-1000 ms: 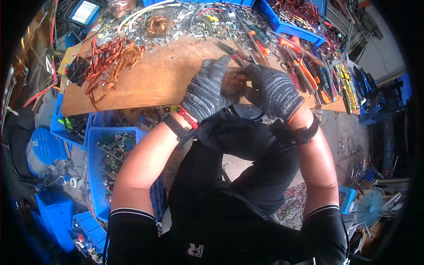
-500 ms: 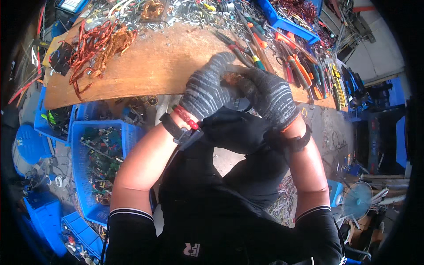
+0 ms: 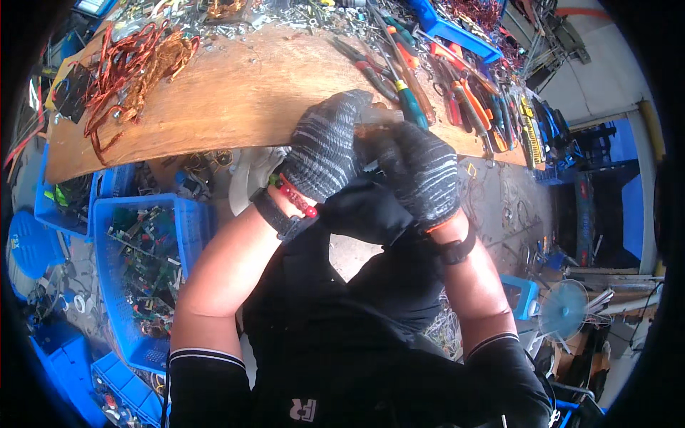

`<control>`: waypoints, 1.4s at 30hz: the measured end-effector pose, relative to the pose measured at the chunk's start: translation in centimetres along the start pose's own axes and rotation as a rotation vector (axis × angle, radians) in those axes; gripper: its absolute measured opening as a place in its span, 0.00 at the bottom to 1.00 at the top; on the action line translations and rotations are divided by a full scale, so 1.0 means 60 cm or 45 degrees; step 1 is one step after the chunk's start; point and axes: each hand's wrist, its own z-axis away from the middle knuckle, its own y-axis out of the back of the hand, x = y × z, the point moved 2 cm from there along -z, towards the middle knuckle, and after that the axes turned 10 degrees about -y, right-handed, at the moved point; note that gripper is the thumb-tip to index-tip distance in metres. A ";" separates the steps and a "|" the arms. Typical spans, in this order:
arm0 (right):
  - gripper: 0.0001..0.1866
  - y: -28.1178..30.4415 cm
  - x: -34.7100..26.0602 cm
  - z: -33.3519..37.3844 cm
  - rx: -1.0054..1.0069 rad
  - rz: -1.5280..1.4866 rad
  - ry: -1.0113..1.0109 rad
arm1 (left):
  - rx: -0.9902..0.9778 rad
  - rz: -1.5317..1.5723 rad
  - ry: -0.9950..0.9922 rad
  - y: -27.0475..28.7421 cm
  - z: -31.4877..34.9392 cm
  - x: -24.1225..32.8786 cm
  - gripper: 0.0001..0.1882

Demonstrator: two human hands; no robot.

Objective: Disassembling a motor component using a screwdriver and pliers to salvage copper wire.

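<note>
In striped grey knit gloves, both hands meet at the front edge of the wooden board (image 3: 235, 93). Between them is a small part with a coppery winding and a pale grey piece (image 3: 382, 115); its exact kind is hard to make out. My left hand (image 3: 327, 146) is closed on its left side. My right hand (image 3: 421, 175) is curled around its right and near side, hiding much of it. Just beyond the right hand lie a green-handled screwdriver (image 3: 412, 107) and a pair of pliers (image 3: 374, 75).
Tangled copper wire (image 3: 135, 75) lies at the board's left. Screws and metal bits (image 3: 285, 21) litter the far side. More hand tools (image 3: 474, 107) crowd the right, below a blue tray (image 3: 457, 36). A blue crate (image 3: 103, 278) of circuit boards stands lower left; a fan (image 3: 564, 310) is lower right.
The view has shifted, so the board and crates appear farther left. My right hand has turned inward and lower around the coppery part, and more of its pale grey piece now shows.
</note>
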 end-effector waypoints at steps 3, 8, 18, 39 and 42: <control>0.11 0.006 -0.027 0.004 -0.061 0.014 -0.337 | 0.020 -0.029 -0.132 -0.010 0.002 -0.006 0.28; 0.10 0.013 -0.055 0.013 0.011 0.299 0.009 | 0.061 -0.206 -0.244 -0.008 0.004 0.002 0.29; 0.16 -0.053 0.001 0.067 0.168 -0.431 -0.375 | -0.002 0.039 -0.094 -0.013 0.012 -0.019 0.36; 0.22 -0.040 0.116 0.057 0.331 -0.680 -0.395 | -0.219 -0.442 0.097 0.026 -0.068 -0.070 0.36; 0.26 -0.032 0.118 0.040 0.246 -0.721 -0.349 | -0.027 0.168 0.352 0.024 -0.052 -0.055 0.44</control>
